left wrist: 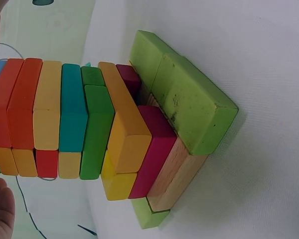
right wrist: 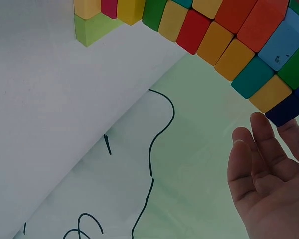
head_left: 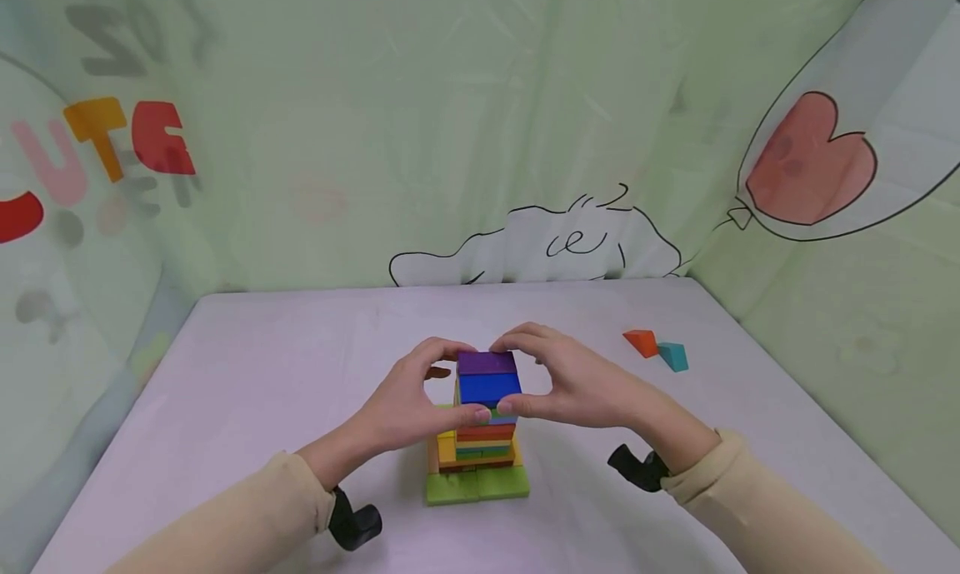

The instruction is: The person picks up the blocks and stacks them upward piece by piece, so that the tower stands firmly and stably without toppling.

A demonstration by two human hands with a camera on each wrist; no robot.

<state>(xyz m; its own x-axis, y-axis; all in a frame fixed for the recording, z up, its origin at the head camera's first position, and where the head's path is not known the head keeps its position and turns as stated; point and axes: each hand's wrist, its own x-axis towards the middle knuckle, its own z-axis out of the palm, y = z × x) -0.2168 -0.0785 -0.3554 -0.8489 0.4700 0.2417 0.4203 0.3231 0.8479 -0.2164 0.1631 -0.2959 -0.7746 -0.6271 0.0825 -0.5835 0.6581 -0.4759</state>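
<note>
A tower of coloured wooden blocks (left wrist: 72, 109) rises from a base of light green blocks (head_left: 477, 485). On its top lie a purple block (head_left: 487, 362) at the rear and a blue block (head_left: 489, 388) in front. My left hand (head_left: 408, 395) pinches these two from the left, thumb at the blue block's front corner, fingers behind the purple one. From the right, my right hand (head_left: 588, 382) grips them the same way; its fingertips reach the dark top block in the right wrist view. Lower layers show orange, red, yellow, teal and green blocks.
Farther back on the right of the pale tabletop (head_left: 300, 349) lie an orange wedge block (head_left: 642, 342) and a teal block (head_left: 673, 356). Pale printed curtains (head_left: 337, 141) enclose the back and sides. Black wrist mounts (head_left: 354, 520) sit below both hands.
</note>
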